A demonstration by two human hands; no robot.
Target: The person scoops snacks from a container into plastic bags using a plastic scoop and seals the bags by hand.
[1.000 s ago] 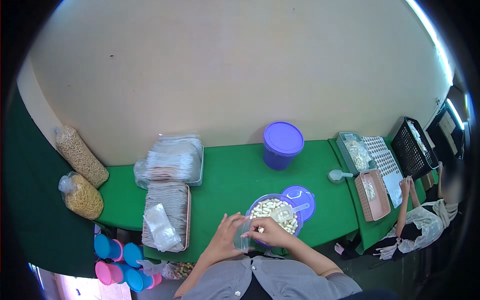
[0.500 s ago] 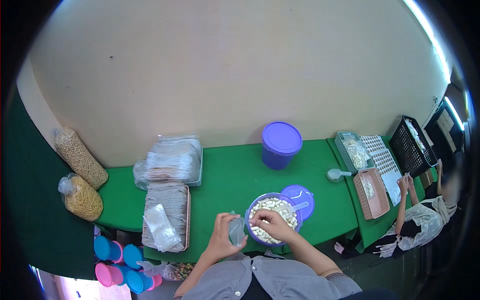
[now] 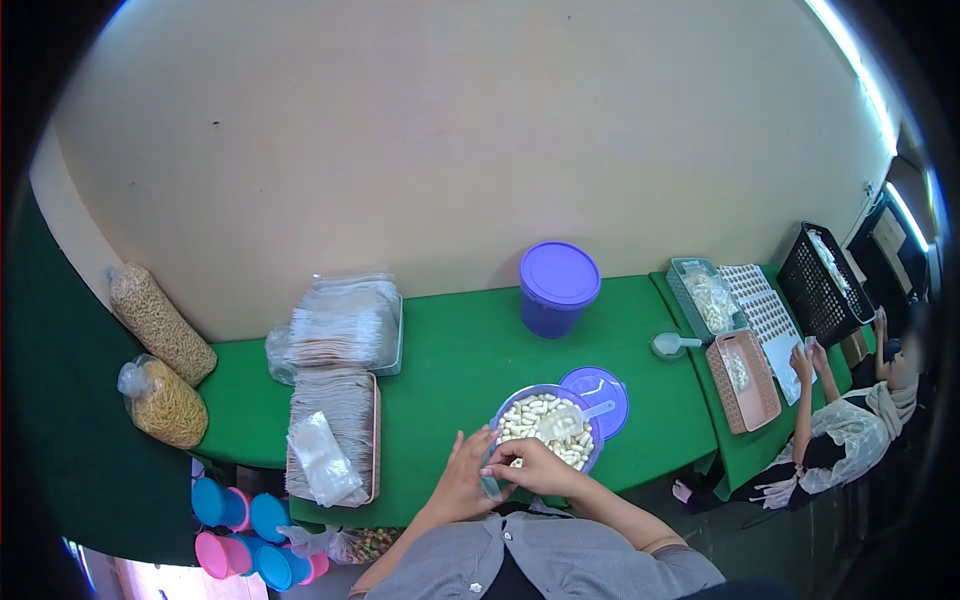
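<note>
A small clear plastic bag point(image 3: 491, 488) is in my left hand point(image 3: 463, 484), just off the near left rim of a purple tub point(image 3: 597, 456). Only a strip of the bag shows between the hands. My right hand point(image 3: 533, 468) is bent over the tub's near side, its fingers pinched together at the bag; what they pinch is hidden. Whitish, rounded oblong snack pieces point(image 3: 530, 415) fill the tub. A translucent scoop point(image 3: 562, 424) lies on top of them, its handle over the right rim. The purple lid point(image 3: 612, 392) rests beside the tub.
A closed purple bucket point(image 3: 558, 290) stands farther back. Left are baskets of stacked packets point(image 3: 335, 420) with loose clear bags point(image 3: 325, 455) on top. On the right lie a scoop in a bowl point(image 3: 672, 345), a pink basket point(image 3: 757, 395) and a black crate point(image 3: 825, 290); a co-worker point(image 3: 840, 445) works there.
My hands have come together: the right moved left and down from over the pieces to the bag. The left hand has turned, and the bag is now mostly hidden.
</note>
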